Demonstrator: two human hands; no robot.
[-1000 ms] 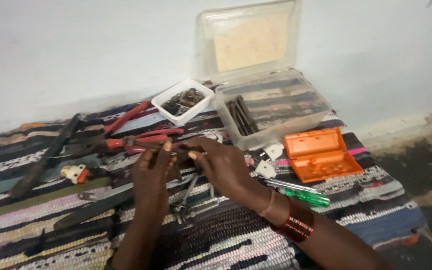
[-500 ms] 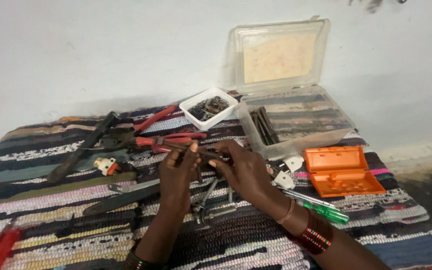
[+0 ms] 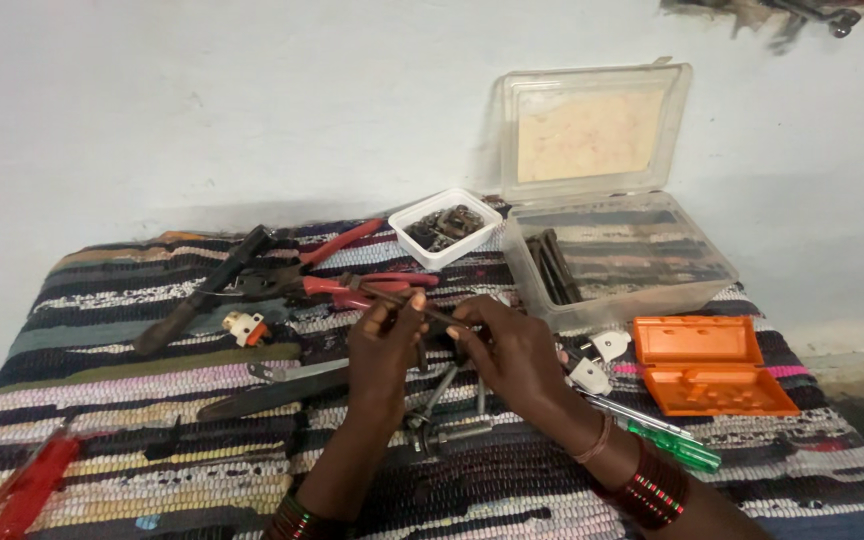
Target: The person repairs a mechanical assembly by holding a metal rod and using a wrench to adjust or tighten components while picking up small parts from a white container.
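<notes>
Left hand and right hand both pinch a thin dark metal rod — white plastic tub of screws at twelve o'clock.

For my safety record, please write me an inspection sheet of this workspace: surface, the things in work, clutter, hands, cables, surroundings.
Surface: striped woven rug, tools spread over it.
Things in work: thin dark rod held between both hands; metal parts lie beneath them.
Clutter: red-handled pliers, white tray of small dark parts, clear lidded box open, orange case, green-handled screwdriver, red handle at the left edge, white plugs.
Hands: left hand and right hand both pinch the rod.
Cables: nothing seen.
Surroundings: pale wall behind.
</notes>
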